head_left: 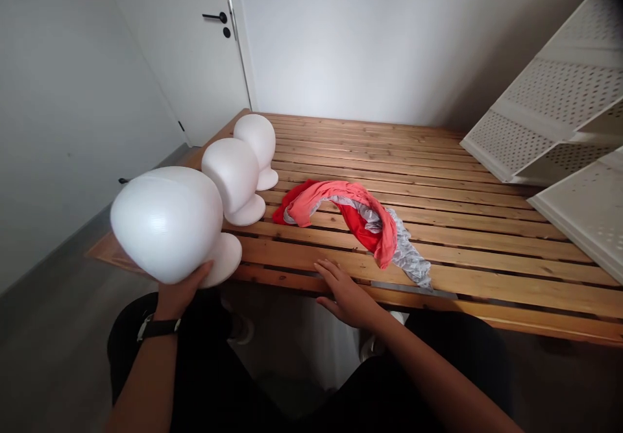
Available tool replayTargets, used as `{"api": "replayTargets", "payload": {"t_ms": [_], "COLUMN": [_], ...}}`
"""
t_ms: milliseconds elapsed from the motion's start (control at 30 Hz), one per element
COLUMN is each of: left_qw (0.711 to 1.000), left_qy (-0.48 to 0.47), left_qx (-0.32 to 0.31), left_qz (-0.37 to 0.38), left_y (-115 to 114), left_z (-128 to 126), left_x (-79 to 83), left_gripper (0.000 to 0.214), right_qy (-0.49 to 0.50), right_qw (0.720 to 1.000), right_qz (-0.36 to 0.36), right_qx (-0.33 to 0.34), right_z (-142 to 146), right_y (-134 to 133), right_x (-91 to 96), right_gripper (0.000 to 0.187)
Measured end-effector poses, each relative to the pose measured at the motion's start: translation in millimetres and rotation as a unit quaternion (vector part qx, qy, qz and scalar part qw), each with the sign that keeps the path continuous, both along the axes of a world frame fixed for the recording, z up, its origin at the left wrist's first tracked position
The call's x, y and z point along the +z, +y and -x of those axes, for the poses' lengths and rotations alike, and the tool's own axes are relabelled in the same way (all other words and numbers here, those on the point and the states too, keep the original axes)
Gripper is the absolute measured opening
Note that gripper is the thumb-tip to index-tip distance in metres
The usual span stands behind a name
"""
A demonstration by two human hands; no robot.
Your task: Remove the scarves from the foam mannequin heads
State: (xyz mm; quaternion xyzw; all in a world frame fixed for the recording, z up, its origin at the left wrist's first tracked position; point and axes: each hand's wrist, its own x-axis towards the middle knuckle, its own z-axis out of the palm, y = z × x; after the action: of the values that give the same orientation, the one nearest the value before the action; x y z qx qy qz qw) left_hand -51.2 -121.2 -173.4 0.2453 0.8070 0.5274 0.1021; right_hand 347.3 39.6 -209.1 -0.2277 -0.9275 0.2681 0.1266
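1. Left hand [182,290]: at the near left edge of the table [487,251], cupped under the nearest foam head [168,225]. Fingers press up against its underside and base, thumb at the base rim. Black watch [158,327] on that wrist.
2. Nearest foam head: white, smooth, tilted w/ its rounded top pointing left and toward the camera. Its round base sits at the table's near left corner; can't tell if the base is fully down or partly lifted.
3. Right hand [348,293]: flat, palm down on the near edge of the table, fingers spread and pointing far-left. Holds nothing.
4. Scarf [355,215]: red, coral and grey cloth, bunched in a loose arc across the slats at mid-table. Its grey crinkled end trails toward the near edge, just right of the right hand; not touching it.
5. Middle foam head [233,180]: upright on its base, just beyond the nearest one.
6. Far foam head [257,144]: upright, next in line toward the far left corner. The 3 heads make a row along the table's left side.
7. White perforated shelf unit [555,108]: leaning at an angle on the far right of the table.
8. White door [195,50] w/ black handle in the far left wall.
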Motion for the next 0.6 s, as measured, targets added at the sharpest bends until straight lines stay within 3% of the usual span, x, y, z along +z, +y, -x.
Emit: {"api": "replayTargets", "payload": {"t_ms": [67,300,600], "left_qw": [0.999,0.999,0.999], "left_qy": [-0.029,-0.032,-0.039], "left_qx": [0.021,-0.001,-0.022], "left_qz": [-0.005,-0.036,-0.012], "left_y": [3,26,18], "left_z": [9,20,26], "left_x": [-3.0,-28.9,-49.8], "left_gripper": [0.077,0.085,0.080], "right_qy": [-0.004,-0.007,-0.009], "right_qw": [1.000,1.000,0.998], "right_qz": [0.001,0.003,0.047], "right_qx": [0.003,0.007,-0.036], "right_z": [-1,-4,-12], "right_y": [1,5,11], "right_x": [0.3,5.3,0.2], "right_gripper": [0.089,0.083,0.081]}}
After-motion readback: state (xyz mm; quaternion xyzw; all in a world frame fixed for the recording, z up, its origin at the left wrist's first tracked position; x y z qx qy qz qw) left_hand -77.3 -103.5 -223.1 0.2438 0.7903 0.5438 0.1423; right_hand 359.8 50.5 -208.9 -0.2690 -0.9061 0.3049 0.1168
